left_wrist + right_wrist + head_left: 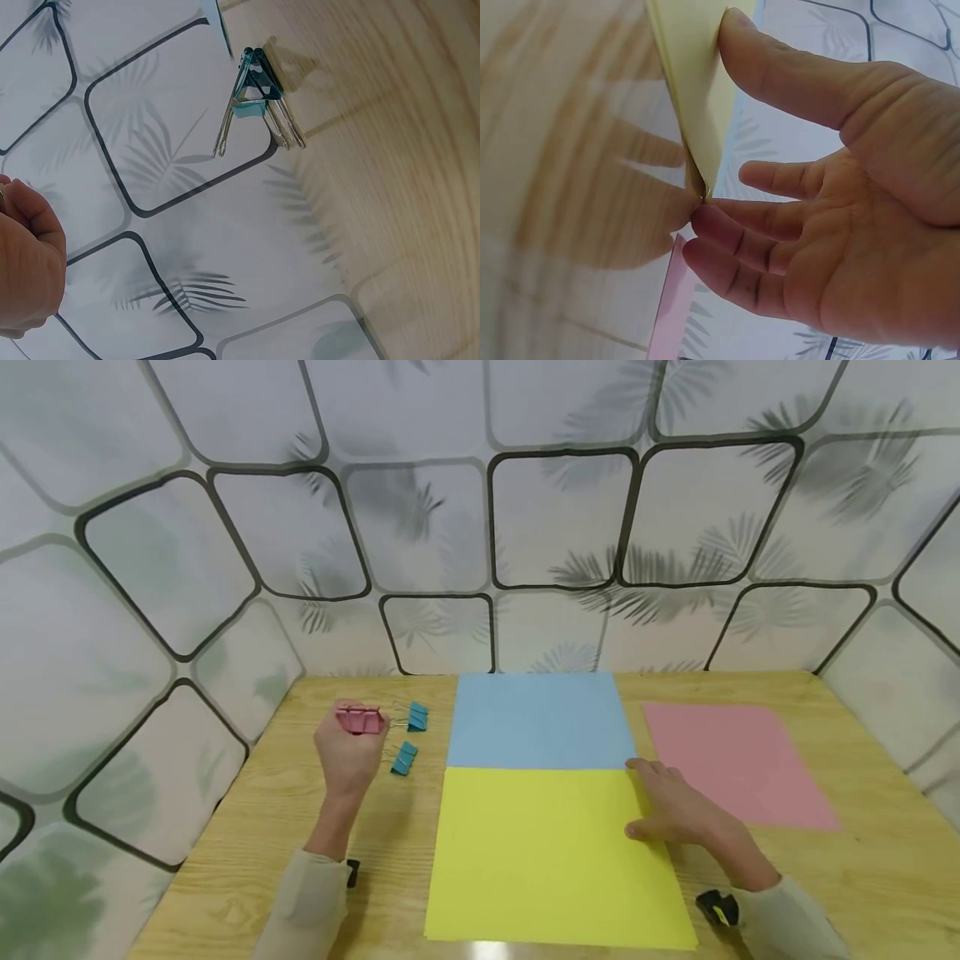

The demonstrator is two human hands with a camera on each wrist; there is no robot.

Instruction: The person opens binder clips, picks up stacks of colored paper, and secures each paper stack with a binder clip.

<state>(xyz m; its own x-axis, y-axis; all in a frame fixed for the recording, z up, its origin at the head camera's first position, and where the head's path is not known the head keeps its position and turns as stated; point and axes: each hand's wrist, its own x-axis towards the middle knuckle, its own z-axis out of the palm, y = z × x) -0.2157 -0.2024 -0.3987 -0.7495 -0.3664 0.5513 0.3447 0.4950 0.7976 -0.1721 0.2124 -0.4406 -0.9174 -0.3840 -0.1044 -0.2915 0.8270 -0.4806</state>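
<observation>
My left hand (349, 753) grips a pink binder clip (362, 720) above the table's left side. In the left wrist view only part of that hand (28, 262) shows, and the pink clip is hidden. Two teal binder clips (417, 717) (404, 758) lie just right of it. My right hand (678, 802) is at the upper right part of a yellow sheet (555, 860). Its thumb rests on the sheet, and extended fingertips (714, 225) meet the paper's edge. Beyond the yellow sheet lies a light blue sheet (540, 718), along the yellow one's far edge.
A pink sheet (738, 764) lies on the right of the wooden table (225, 877). Patterned white fabric walls (420, 527) rise behind and at both sides. Dark wrist straps (716, 907) show near the cuffs.
</observation>
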